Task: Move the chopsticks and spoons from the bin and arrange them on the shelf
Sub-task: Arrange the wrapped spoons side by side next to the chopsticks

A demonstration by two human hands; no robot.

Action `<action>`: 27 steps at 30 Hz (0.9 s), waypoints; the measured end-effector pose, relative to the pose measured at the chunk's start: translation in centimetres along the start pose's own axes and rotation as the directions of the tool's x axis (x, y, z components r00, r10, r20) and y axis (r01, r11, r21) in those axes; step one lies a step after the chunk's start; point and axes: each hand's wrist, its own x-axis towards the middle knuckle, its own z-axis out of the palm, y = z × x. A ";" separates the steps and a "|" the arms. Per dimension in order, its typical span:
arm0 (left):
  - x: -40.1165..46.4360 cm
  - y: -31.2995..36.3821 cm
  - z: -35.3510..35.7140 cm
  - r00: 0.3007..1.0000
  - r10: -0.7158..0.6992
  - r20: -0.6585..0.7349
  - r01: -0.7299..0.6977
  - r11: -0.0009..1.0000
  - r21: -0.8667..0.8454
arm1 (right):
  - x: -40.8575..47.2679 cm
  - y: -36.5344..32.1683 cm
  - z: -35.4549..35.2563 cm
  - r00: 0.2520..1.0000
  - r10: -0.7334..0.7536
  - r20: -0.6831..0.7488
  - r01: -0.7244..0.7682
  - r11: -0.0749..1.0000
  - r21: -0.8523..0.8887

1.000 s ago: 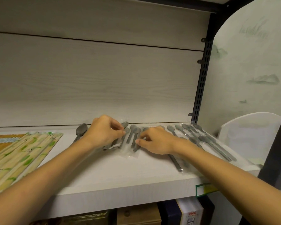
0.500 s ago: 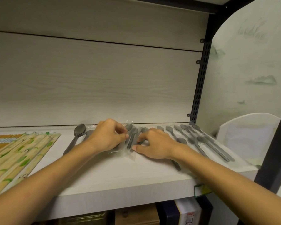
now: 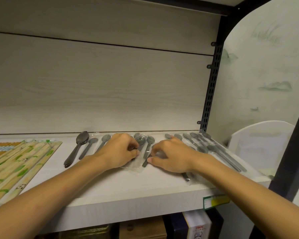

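Grey wrapped spoons (image 3: 146, 149) lie under both hands on shelf (image 3: 110, 188).

Two hands (image 3: 121, 150), over a dozen spoons (image 3: 79, 144), many chopsticks (image 3: 16, 163).

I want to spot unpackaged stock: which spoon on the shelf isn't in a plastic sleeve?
The leftmost spoon, nearest the chopsticks. It looks bare, larger and darker; the others lie in clear wrappers.
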 end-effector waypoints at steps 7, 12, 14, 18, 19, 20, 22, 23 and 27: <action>0.0 0.0 0.0 1.000 0.017 -0.010 -0.017 1.000 0.007 | -2.0 -0.5 0.1 0.990 -0.138 0.024 0.137 0.990 0.009; 0.2 0.0 0.2 0.999 0.035 -0.029 -0.033 0.998 0.050 | -2.9 -0.4 -0.5 0.992 -0.124 -0.028 0.125 0.992 0.017; 0.2 0.0 0.3 0.999 0.024 -0.044 -0.023 0.999 0.034 | -2.6 -0.6 -0.8 0.988 -0.114 -0.104 0.116 0.993 0.012; 0.3 0.0 0.2 0.998 -0.001 -0.061 0.003 0.999 0.033 | 0.0 -0.5 -0.5 0.993 -0.106 -0.055 0.107 0.994 0.017; 0.3 0.0 0.1 0.998 0.001 -0.056 0.001 0.999 0.045 | 0.9 -0.2 -0.2 0.993 -0.117 -0.014 0.117 0.993 0.017; 0.2 -0.1 0.1 0.999 0.002 -0.041 0.000 0.998 0.059 | 1.6 0.1 0.0 0.993 -0.111 0.030 0.110 0.994 0.025; -0.2 0.0 -0.1 1.000 0.009 -0.009 -0.008 0.996 0.086 | 2.9 0.9 0.1 0.996 -0.036 0.085 0.034 0.999 0.026; -0.4 0.1 -0.3 1.000 0.026 -0.003 -0.026 0.995 0.091 | 3.5 1.4 0.1 0.995 0.009 0.096 -0.011 1.000 0.018; -0.7 0.5 -1.1 0.980 0.187 0.065 -0.183 0.981 -0.063 | 4.4 3.5 0.0 0.991 0.102 0.089 -0.104 0.994 0.023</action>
